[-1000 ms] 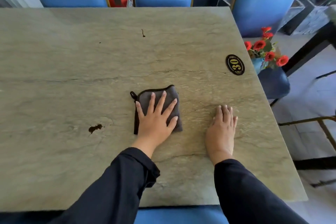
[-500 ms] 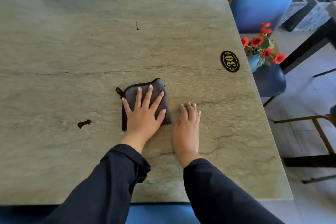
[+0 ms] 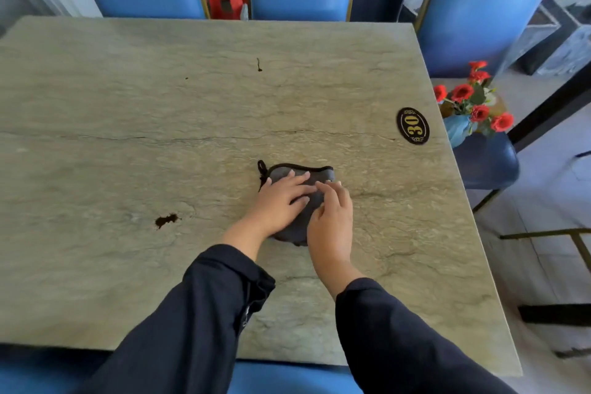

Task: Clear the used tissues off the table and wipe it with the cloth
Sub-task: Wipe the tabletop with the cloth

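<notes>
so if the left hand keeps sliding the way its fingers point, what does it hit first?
Probably the right hand: the left hand, flat on the cloth, points up-right at its fingertips, which look nearly touching.

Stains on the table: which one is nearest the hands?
The dark blotch, left of the left hand. It is the biggest mark; the squiggle and the tiny speck lie farther toward the chairs.

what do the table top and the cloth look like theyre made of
Table top: looks like polished stone or a stone-look slab, grey-green with dark veins and a soft sheen. Cloth: seems a soft grey microfibre, matte, with a black stitched edge and hanging loop, bunched under both hands.
</notes>
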`<state>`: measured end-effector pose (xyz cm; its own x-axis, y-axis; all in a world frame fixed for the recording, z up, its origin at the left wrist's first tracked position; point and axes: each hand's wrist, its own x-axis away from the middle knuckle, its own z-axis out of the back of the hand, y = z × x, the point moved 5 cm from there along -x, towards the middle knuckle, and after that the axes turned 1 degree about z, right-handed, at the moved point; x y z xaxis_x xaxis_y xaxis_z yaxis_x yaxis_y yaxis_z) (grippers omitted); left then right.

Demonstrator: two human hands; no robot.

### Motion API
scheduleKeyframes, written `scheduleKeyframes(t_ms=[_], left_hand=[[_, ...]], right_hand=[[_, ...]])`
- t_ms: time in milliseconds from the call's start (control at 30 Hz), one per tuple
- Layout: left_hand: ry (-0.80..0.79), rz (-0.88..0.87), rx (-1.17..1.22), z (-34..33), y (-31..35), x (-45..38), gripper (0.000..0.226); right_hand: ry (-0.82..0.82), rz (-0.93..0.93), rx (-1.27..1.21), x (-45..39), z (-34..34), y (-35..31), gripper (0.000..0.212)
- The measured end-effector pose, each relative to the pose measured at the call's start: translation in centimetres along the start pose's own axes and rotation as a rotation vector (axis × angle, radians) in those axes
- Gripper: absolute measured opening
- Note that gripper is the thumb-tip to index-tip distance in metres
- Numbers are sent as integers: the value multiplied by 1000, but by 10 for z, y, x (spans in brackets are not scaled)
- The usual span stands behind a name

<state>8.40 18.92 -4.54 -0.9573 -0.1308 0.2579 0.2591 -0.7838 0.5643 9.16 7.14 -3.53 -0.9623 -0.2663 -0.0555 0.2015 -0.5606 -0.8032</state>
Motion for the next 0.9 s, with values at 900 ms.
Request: scheduleKeyframes(t_ms=[900], left_hand=[[127,311,-321,105,-233,78,56]], right_hand=[[-300,-7,815,-45,-121,-39,64]])
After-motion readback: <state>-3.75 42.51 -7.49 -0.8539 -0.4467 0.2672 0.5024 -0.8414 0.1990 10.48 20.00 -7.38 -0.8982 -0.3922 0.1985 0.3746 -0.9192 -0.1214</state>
